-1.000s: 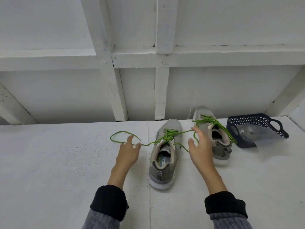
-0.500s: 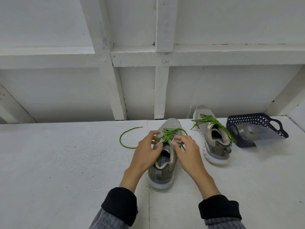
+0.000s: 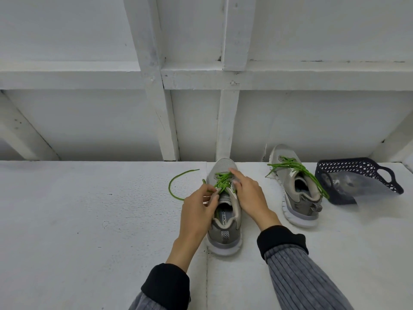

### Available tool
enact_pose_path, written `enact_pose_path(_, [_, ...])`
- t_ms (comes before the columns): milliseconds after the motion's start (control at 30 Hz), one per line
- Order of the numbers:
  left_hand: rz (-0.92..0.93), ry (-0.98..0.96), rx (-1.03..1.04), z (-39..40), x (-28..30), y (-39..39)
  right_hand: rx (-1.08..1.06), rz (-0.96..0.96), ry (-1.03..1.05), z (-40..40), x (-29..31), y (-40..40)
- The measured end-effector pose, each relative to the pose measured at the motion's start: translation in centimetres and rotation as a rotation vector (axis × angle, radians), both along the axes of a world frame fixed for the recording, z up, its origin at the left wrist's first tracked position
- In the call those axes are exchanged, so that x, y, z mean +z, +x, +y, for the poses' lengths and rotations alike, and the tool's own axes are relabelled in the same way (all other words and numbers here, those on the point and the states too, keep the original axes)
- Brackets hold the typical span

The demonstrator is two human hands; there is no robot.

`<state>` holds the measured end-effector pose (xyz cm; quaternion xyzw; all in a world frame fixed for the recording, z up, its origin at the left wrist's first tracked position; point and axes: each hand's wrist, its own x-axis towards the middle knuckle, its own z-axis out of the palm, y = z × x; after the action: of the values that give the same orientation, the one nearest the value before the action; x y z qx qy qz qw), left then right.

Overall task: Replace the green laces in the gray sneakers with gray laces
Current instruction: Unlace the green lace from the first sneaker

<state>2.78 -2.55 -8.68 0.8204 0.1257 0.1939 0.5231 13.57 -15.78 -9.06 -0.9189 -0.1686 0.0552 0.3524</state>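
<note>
Two gray sneakers stand on the white table (image 3: 89,220), and we take the near sneaker (image 3: 224,227) as our landmark: it sits with its toe pointing away from us and its heel toward us, a gray mesh upper over a pale sole, with a striped pull tab at the heel. On its insole we can read part of a printed word, "MORY FO", the rest hidden under the collar. Its green lace (image 3: 221,182) is threaded in crossings over the tongue, and one free end curls in a loose arc on the table to the left of the toe. Our left hand (image 3: 196,211) is at the left side of this sneaker's throat, fingers curled together and pinching the lace near the upper eyelets. Our right hand (image 3: 250,195) rests on the right side of the same sneaker, forefinger stretched toward the crossings near the toe, the other fingers bent; we cannot tell whether it pinches the lace. To the right of the near sneaker and a little farther back stands the second sneaker (image 3: 295,186), well apart from it, its own green lace (image 3: 297,171) laced, with an end trailing down past the collar. Farther right again lies a dark perforated basket (image 3: 366,168), tipped on its side, with a clear plastic bag (image 3: 355,184) inside.
</note>
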Motion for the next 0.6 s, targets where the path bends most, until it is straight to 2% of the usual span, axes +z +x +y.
enact_pose_path(100, [0.034,-0.012,0.025,0.0,-0.2,0.1,0.010,-0.042,-0.104,0.0,0.3,0.5])
enact_pose_path(200, [0.052,-0.020,0.070,-0.1,-0.6,-0.1,-0.182,-0.085,-0.208,-0.9,0.2,1.0])
enact_pose_path(267, [0.028,0.026,0.089,-0.1,-1.1,-0.2,-0.283,-0.068,-0.168,-1.7,-0.2,1.0])
enact_pose_path(367, [0.003,0.165,0.104,0.1,-1.4,0.1,-0.140,-0.046,-0.036,-1.7,-0.7,0.7])
enact_pose_path(433, [-0.025,0.214,0.058,0.3,-1.5,0.3,-0.014,-0.069,-0.038,-1.2,-0.8,0.7])
enact_pose_path(500, [-0.033,0.163,0.006,0.3,-1.4,0.3,0.079,-0.043,0.007,-0.6,-0.8,0.7])
enact_pose_path(600, [-0.031,0.057,0.002,0.1,-1.3,0.0,0.058,-0.010,0.049,-0.6,-0.8,1.2])
